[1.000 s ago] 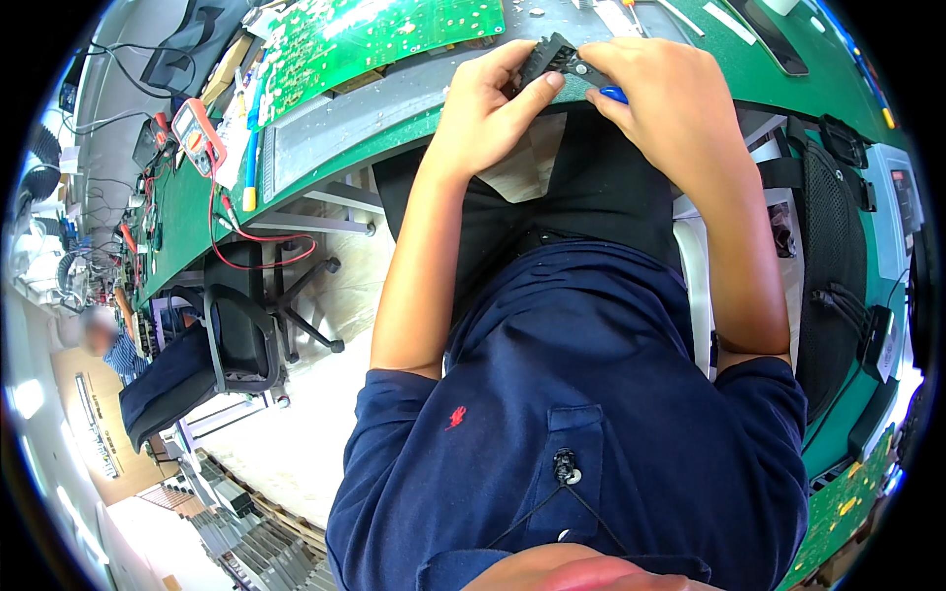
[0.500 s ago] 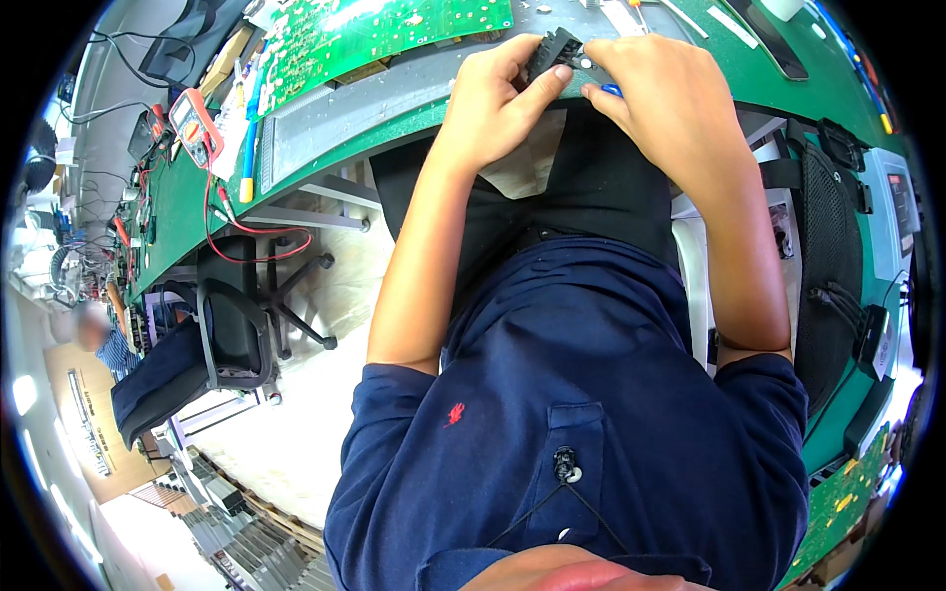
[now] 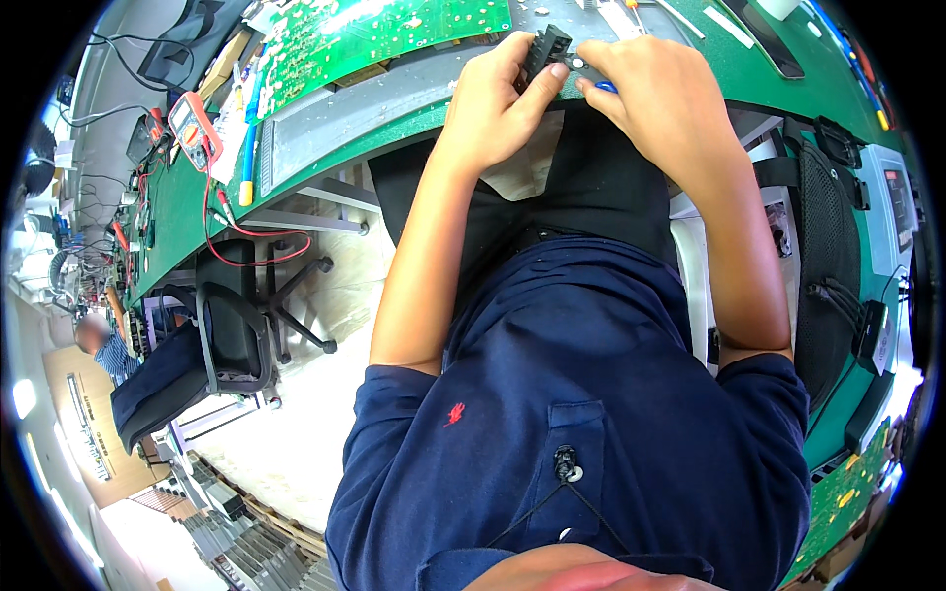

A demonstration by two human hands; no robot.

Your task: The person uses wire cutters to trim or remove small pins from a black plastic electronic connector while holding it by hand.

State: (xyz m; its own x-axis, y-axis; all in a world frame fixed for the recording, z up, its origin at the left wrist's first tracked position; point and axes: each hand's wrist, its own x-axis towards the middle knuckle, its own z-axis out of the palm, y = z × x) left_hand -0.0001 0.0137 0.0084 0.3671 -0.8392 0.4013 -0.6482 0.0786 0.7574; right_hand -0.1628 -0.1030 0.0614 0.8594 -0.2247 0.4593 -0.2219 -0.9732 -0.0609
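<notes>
Above the near edge of the workbench, my left hand [image 3: 498, 103] pinches a small black plastic block [image 3: 544, 53] with slots or ridges along it between thumb and fingers. My right hand [image 3: 662, 108] is wrapped around side cutters [image 3: 580, 63]; a round pivot and a bit of blue handle show past the fingers. The jaws of the cutters point at the block's right side. Whether they touch it is too small to tell, and my fingers cover most of the handles.
A large green circuit board [image 3: 374, 44] lies beyond my left hand on the grey mat [image 3: 340, 133]. To the left is a red multimeter [image 3: 195, 128] with leads over the edge. A phone [image 3: 764, 34] lies far right. A black office chair [image 3: 232, 315] stands left; a person [image 3: 113, 350] is behind.
The black block has turned a little in my left hand, more of its slotted end showing. My right hand has shifted slightly left with the side cutters.
</notes>
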